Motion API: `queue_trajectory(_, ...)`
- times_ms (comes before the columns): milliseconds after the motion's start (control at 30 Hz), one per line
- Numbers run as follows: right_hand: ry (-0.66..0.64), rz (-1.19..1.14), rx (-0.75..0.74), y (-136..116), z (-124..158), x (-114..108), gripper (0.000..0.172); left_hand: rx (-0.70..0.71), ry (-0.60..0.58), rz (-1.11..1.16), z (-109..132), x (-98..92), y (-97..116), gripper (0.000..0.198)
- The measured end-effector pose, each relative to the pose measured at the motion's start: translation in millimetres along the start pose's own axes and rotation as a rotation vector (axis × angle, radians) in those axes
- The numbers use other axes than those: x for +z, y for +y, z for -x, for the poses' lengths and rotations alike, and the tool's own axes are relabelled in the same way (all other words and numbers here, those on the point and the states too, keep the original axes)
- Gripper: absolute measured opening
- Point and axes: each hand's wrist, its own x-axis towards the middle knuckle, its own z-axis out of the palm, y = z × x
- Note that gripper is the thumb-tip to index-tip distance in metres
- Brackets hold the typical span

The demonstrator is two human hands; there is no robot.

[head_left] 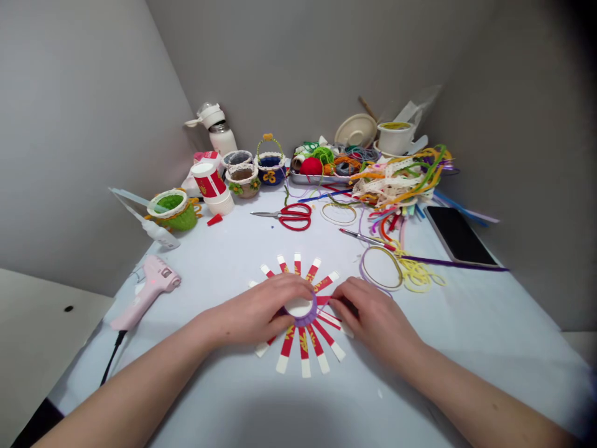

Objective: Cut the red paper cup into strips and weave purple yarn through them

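A paper cup cut into red and white strips (304, 348) lies splayed like a sun on the pale cloth. Purple yarn (306, 317) is wound round its white centre. My left hand (261, 308) rests on the cup's left side, thumb and fingers closed around the yarn-wrapped ring. On the right, my right hand (368, 314) pinches close to the ends of the right-hand strips, with purple yarn running toward its fingertips. A thin purple strand passes the hoop (382, 267) behind the right hand.
Red-handled scissors (295, 216) lie beyond the cup. A pink glue gun (147, 292) is at the left, a phone (459, 236) at the right. Small woven baskets (242, 180), stacked cups (212, 186), a tray of yarn (321, 179) and a ribbon pile (396, 180) line the back.
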Motion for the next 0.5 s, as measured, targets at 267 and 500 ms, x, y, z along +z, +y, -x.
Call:
queue_trajectory(267,0.001,0.012,0.019,-1.9,-0.6,-0.1,0.015,-0.109,0.225,-0.028,-2.9,17.0,-4.6,0.047)
queue_trajectory(500,-0.010,-0.074,-0.044,-0.4,0.2,-6.1,0.016,-0.185,0.219,-0.087,-3.0,13.4,-13.0,0.045)
